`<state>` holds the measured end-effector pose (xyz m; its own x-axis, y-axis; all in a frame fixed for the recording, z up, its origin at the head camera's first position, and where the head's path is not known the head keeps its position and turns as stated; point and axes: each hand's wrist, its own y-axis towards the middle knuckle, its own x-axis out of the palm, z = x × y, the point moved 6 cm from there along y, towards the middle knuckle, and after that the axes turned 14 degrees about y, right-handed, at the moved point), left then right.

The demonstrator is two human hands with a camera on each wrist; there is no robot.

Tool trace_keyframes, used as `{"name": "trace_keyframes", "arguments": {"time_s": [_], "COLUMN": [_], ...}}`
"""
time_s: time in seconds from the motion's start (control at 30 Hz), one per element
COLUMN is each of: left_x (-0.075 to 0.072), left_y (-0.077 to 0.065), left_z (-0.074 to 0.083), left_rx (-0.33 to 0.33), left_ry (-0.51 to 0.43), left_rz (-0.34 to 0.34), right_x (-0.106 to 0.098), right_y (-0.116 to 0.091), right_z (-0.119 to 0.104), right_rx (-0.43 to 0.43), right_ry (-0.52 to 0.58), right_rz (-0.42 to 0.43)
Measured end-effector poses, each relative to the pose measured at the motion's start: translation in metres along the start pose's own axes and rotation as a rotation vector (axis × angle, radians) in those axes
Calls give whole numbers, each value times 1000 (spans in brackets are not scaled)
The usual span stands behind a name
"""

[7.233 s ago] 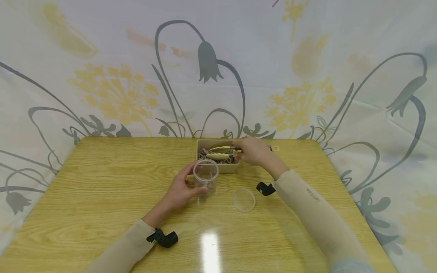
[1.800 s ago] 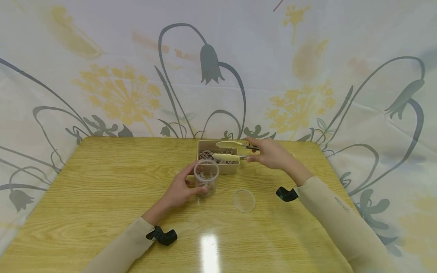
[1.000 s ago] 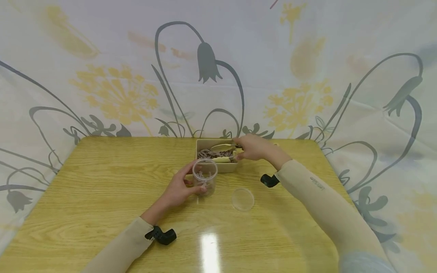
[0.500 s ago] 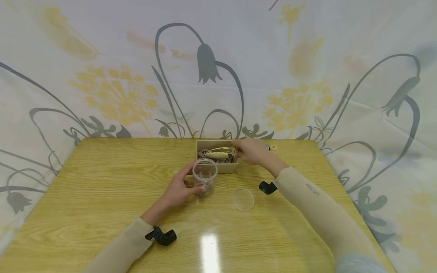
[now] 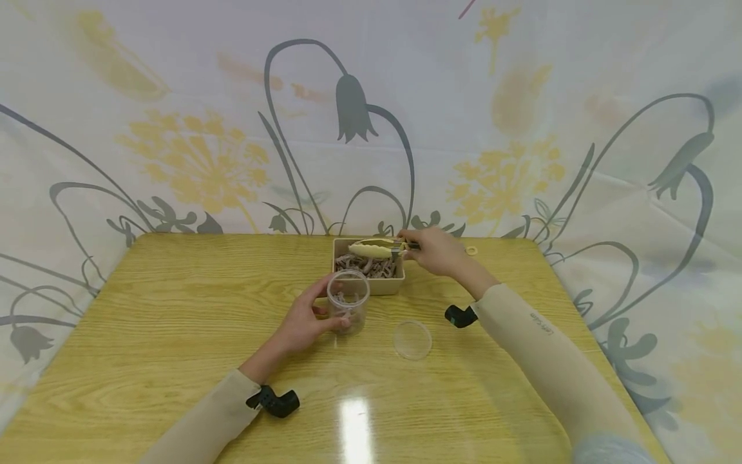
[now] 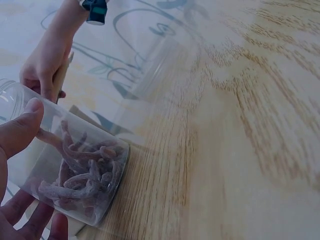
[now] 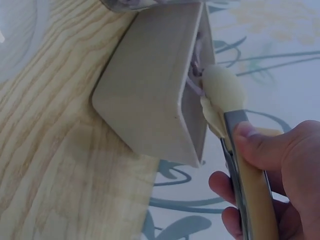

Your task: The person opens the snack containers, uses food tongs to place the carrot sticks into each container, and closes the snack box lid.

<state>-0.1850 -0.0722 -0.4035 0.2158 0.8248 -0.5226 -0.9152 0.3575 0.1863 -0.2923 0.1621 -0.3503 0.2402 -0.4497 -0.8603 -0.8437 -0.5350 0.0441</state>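
My left hand (image 5: 307,319) holds a clear plastic jar (image 5: 352,303) upright on the table, thumb and fingers around its side. In the left wrist view, several powdery, brownish dried strips (image 6: 82,167) lie in the jar's lower part. My right hand (image 5: 437,251) grips cream-tipped tongs (image 5: 371,249), whose arms are pressed close together over a beige box (image 5: 388,287). More of the brownish strips (image 5: 377,267) lie in that box, just behind the jar. In the right wrist view, the tongs' tips (image 7: 222,90) are right at the box opening, and a strip end shows beside them.
A round clear lid (image 5: 413,340) lies flat on the wooden table (image 5: 174,335), right of the jar and in front of the box. Behind the table's far edge hangs a flower-patterned cloth (image 5: 203,154).
The jar, without visible strips 7.2 seconds ago, now contains several. The tongs stood wide above the box, dipped into the strips, closed up, and are now raised. My left hand stayed put.
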Motion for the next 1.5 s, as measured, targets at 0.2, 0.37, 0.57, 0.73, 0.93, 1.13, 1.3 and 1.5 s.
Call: {"name": "trace_keyframes", "arguments": {"time_s": [0.2, 0.37, 0.57, 0.73, 0.93, 1.13, 1.3, 1.5], "left_x": [0, 0, 0, 0, -2, -2, -2, 6], "left_y": [0, 0, 0, 0, -1, 0, 0, 5], "left_z": [0, 1, 2, 2, 2, 2, 2, -21], "left_rx": [-2, 1, 3, 8, -5, -11, -23, -34], "left_ry": [19, 27, 22, 25, 13, 4, 10, 13], "left_rz": [-1, 0, -3, -2, 7, 5, -1, 0], "right_x": [-10, -16, -26, -37, -45, -44, -36, -23], "right_y": [-4, -7, -15, -22, -33, -50, -61, -69], "right_z": [0, 3, 5, -4, -16, -28, -37, -43], "right_rx": [-30, -12, 10, 1, -40, -79, -124, -219], "right_ry": [52, 106, 184, 236, 303, 342, 323, 312], "right_rz": [66, 83, 130, 169, 198, 188, 174, 177]}}
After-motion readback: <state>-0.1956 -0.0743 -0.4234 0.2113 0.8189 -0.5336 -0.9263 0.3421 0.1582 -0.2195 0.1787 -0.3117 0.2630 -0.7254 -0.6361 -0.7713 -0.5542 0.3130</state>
